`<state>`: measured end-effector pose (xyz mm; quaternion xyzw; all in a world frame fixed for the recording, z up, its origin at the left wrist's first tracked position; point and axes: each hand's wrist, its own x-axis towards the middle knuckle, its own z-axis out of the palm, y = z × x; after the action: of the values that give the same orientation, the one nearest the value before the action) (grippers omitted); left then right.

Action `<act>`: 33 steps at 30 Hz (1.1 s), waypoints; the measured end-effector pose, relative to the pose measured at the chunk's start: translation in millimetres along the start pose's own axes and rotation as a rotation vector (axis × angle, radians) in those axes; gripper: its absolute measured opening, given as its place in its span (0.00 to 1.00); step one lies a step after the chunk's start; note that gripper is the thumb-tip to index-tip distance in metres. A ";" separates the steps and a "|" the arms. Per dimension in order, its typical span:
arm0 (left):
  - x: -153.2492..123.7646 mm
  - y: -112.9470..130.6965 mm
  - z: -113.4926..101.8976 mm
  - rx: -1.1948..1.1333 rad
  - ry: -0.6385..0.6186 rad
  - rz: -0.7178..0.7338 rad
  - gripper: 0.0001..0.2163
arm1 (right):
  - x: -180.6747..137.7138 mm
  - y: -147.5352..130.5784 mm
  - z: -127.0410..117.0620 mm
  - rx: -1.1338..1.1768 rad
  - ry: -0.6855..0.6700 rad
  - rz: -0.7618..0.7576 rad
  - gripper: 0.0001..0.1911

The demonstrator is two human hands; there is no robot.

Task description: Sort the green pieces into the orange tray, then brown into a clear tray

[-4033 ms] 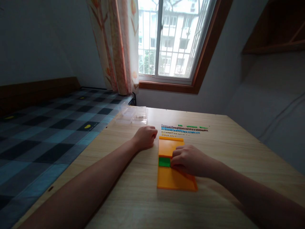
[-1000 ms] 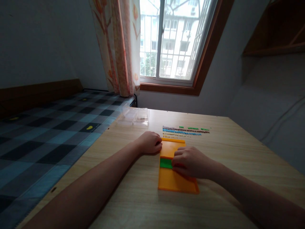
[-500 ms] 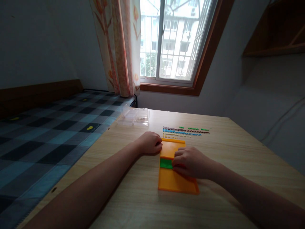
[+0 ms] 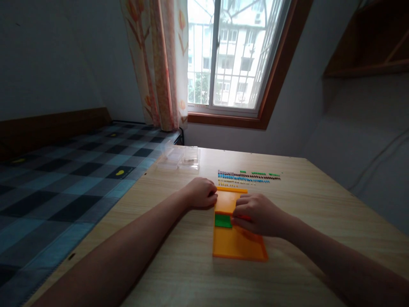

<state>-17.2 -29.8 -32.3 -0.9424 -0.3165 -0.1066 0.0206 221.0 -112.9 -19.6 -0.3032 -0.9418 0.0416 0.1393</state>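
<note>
An orange plastic tray [image 4: 239, 245] with raised edges lies flat on the table. Across its middle sits a green ribbed piece [image 4: 223, 220], whose right end is hidden by my fingers. My left hand [image 4: 201, 192] is closed, with curled fingertips gripping the tray's upper left edge. Over the tray's right side, my right hand [image 4: 252, 213] is closed in a pinch at the right end of the green piece. Whatever lies between those fingertips is too small or hidden to make out.
Beyond the tray, rows of tiny coloured pieces [image 4: 246, 176] lie on the wooden table [image 4: 179, 268]. A clear plastic compartment box [image 4: 182, 157] stands at the back left. Left of the table is a bed with a checked cover [image 4: 96, 179]; a window [image 4: 236, 59] is ahead.
My right hand has shifted slightly up, still pinched beside the green piece. My left hand stays at the tray's edge.
</note>
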 end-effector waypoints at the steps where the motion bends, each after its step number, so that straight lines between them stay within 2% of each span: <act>1: -0.1 -0.2 -0.1 0.000 -0.001 0.000 0.10 | 0.0 2.7 0.0 0.004 0.029 0.008 0.10; 7: -0.1 -1.3 0.8 0.014 0.001 0.000 0.11 | -1.4 32.2 -0.8 0.032 0.280 0.105 0.15; 15: 0.8 -5.0 3.3 0.060 0.038 -0.015 0.14 | -9.8 78.7 -5.7 0.011 0.546 0.384 0.19; 18: 0.4 -5.7 3.3 0.080 0.052 -0.036 0.14 | -14.2 91.1 -17.9 -0.008 0.612 0.451 0.20; 21: 0.6 -6.1 3.9 0.090 0.058 -0.048 0.14 | -15.9 102.1 -40.1 -0.037 0.669 0.537 0.21; 24: 1.8 -6.8 5.8 0.088 0.054 -0.043 0.14 | -8.0 110.9 -61.5 -0.047 0.622 0.590 0.21; 27: 2.9 -7.6 7.3 0.081 0.045 -0.049 0.15 | 11.7 118.7 -66.2 -0.050 0.476 0.604 0.16; 33: 0.4 -9.5 6.2 0.063 0.050 -0.059 0.15 | 50.1 140.7 -25.4 -0.143 0.279 0.769 0.10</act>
<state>-21.4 -21.3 -38.6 -0.9286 -0.3466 -0.1205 0.0550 268.2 30.5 -6.3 -0.6446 -0.7325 -0.0163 0.2184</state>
